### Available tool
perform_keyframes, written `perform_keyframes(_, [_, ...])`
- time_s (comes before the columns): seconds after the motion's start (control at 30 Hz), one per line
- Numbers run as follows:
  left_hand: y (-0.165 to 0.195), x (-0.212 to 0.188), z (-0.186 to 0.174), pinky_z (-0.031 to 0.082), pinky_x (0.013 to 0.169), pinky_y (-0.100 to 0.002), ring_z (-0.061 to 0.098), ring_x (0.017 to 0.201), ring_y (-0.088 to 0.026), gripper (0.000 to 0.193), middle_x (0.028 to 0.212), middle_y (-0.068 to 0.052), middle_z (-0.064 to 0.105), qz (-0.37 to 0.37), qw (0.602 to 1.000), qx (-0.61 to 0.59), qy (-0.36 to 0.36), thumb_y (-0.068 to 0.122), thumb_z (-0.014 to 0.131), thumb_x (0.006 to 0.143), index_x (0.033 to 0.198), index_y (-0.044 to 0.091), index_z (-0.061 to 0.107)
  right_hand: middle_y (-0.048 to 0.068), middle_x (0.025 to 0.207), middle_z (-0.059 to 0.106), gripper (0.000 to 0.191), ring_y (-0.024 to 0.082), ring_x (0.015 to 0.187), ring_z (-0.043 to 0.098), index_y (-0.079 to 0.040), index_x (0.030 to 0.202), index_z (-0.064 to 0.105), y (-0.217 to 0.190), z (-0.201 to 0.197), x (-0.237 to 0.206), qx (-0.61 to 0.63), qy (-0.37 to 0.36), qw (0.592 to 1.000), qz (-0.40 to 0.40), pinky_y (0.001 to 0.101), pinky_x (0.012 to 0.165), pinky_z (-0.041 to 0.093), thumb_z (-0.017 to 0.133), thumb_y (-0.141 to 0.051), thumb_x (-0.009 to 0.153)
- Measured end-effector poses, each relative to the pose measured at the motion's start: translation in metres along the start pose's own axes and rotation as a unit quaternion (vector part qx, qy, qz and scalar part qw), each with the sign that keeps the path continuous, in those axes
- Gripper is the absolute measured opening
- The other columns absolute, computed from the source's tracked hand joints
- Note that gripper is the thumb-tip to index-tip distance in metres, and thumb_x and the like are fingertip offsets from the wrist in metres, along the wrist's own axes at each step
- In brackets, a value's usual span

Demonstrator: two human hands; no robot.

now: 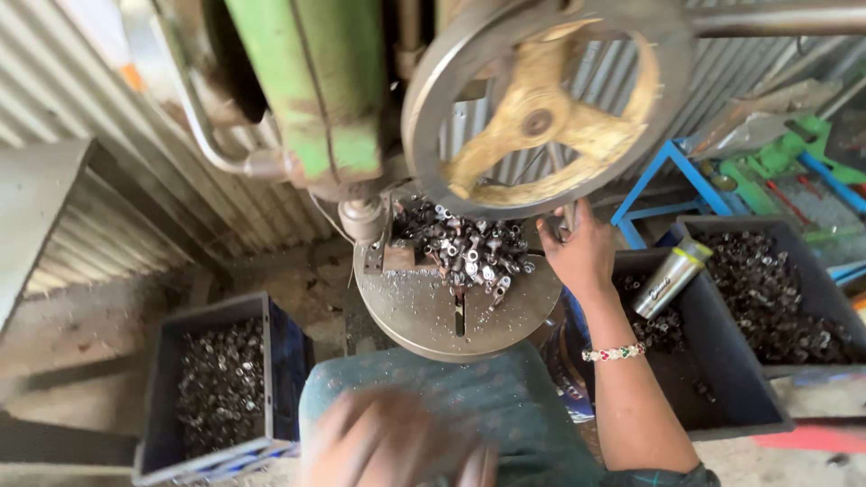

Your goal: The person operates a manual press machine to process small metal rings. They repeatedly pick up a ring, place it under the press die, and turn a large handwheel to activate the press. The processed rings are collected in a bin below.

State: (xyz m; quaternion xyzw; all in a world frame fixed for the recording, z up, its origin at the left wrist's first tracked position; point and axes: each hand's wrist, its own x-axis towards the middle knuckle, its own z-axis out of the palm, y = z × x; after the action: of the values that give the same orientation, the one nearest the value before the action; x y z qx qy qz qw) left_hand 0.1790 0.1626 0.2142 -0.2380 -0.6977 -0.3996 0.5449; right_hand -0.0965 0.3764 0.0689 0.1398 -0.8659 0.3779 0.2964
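Observation:
A green drill press (316,81) with a large grey and yellow handwheel (541,117) stands over a round metal table (424,311). A pile of small metal parts (465,243) lies on the table's far half, beside the spindle (363,221). My right hand (582,257), with a beaded bracelet on the wrist, grips a handle rod (570,215) below the wheel's rim. My left hand (388,442) is a blur low in the view, above my teal-clothed lap (523,406). Whether it holds anything is hidden by the blur.
A dark crate (161,388) of small metal parts sits at lower left. Two more dark crates (722,379) (812,271) with parts stand at right, a steel bottle (669,278) lying in the nearer one. Corrugated metal walls (108,153) and a blue frame (663,176) lie behind.

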Motion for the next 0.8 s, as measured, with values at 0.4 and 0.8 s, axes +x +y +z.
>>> perform_keyframes(0.4, [-0.178, -0.177, 0.171, 0.048, 0.093, -0.051, 0.059, 0.104, -0.043, 0.063, 0.109, -0.024, 0.065, -0.168, 0.917, 0.255, -0.257, 0.032, 0.081, 0.068, 0.115, -0.005, 0.061, 0.011, 0.086, 0.074, 0.043, 0.029, 0.071, 0.074, -0.004, 0.106, 0.061, 0.013, 0.006, 0.001, -0.066, -0.002, 0.998, 0.005, 0.0421, 0.064, 0.058, 0.084, -0.032, 0.084])
perform_keyframes(0.8, [-0.183, -0.187, 0.183, 0.053, 0.09, -0.045, 0.06, 0.101, -0.039, 0.025, 0.106, -0.021, 0.06, -0.21, 0.916, 0.246, -0.238, 0.008, 0.065, 0.085, 0.106, 0.0, 0.053, 0.015, 0.077, 0.075, 0.047, 0.033, 0.071, 0.074, -0.002, 0.111, 0.065, 0.014, 0.009, -0.001, -0.092, -0.013, 0.995, 0.039, 0.0427, 0.068, 0.058, 0.085, -0.031, 0.08])
